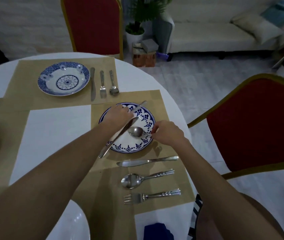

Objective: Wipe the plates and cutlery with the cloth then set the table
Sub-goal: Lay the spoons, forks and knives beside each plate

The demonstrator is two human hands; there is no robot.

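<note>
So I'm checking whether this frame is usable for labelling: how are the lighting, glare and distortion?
Head view: dim and bluish overall; wide-angle bending curves the table edge and stretches the forearms; soft glare on the white plate at the bottom and glints on the spoon held by the right hand; the sofa behind looks soft and smeared.

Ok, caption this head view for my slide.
Left hand lifts a knife, right hand a spoon, over the plate.

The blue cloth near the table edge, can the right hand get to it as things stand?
Probably yes, but not at once. The blue cloth lies uncovered at the near edge, just inside the right forearm. The right hand is pinching a spoon over the plate, so it would need to put that down first.
</note>
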